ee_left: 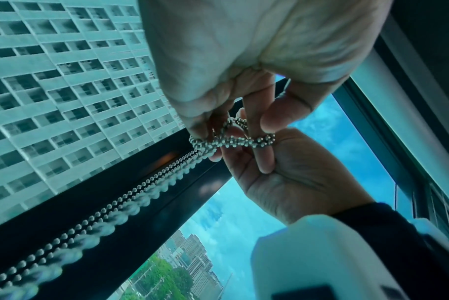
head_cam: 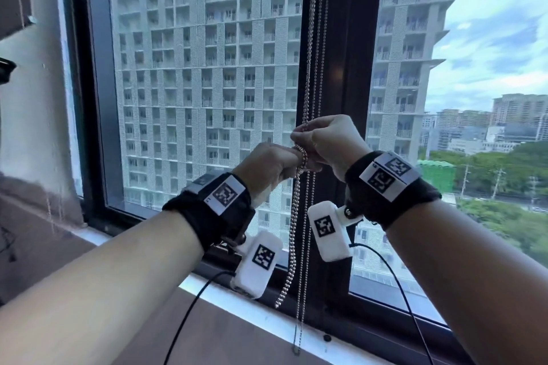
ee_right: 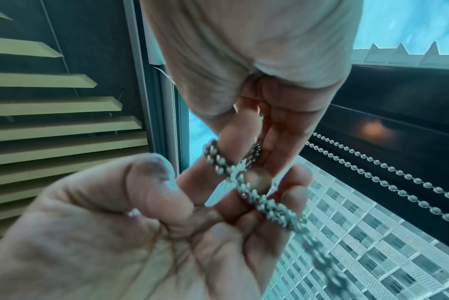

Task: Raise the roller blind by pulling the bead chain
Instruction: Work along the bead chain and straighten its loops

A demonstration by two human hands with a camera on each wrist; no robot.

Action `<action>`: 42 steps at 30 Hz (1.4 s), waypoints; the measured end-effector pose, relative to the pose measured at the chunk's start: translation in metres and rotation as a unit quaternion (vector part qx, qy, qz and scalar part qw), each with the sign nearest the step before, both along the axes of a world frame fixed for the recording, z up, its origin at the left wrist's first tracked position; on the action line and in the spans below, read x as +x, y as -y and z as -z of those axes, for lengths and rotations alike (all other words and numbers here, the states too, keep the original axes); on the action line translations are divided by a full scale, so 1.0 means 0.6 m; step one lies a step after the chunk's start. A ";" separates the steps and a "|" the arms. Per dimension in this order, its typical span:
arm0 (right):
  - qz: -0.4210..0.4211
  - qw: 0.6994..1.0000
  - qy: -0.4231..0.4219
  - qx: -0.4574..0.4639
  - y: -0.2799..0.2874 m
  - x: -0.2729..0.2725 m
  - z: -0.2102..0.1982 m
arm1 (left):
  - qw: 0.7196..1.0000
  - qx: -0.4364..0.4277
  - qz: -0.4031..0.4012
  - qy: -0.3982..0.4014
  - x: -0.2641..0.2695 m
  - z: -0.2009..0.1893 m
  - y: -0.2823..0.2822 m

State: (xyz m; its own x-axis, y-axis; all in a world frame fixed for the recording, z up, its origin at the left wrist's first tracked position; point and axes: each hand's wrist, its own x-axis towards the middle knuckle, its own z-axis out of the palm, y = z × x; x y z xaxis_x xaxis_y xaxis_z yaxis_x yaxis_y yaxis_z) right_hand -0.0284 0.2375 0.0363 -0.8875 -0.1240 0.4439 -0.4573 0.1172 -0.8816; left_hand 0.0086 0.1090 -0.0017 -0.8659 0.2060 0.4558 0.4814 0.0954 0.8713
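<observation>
At the dark vertical window mullion (head_cam: 350, 68), both hands meet at mid-height on the silver metal bead chain (head_cam: 310, 83). Chain's long axis is vertical: strands drop from above the top edge of the head view, run down in front of the mullion, and hang past the hands toward the white window sill (head_cam: 267, 317). Lower end of one doubled loop hangs free just above the sill.

Left hand (head_cam: 267, 167): fist-like, with several turns of chain wrapped round one finger; the wrapped section runs crosswise to the hanging strands. Left wrist view shows the coil on that finger (ee_left: 263, 140).

Right hand (head_cam: 329, 142): fingers curled, pinching the chain just beside the left hand's coil, thumb and fingertips (ee_right: 256, 180) closed on the beads.

Hands are touching or nearly so. Slatted blind (ee_right: 51, 121) sits off to the left side, seen in the right wrist view.
</observation>
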 end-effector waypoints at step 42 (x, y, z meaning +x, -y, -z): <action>0.048 0.987 -0.153 0.021 -0.008 -0.022 0.021 | 0.983 0.136 -0.122 0.030 -0.050 0.055 0.033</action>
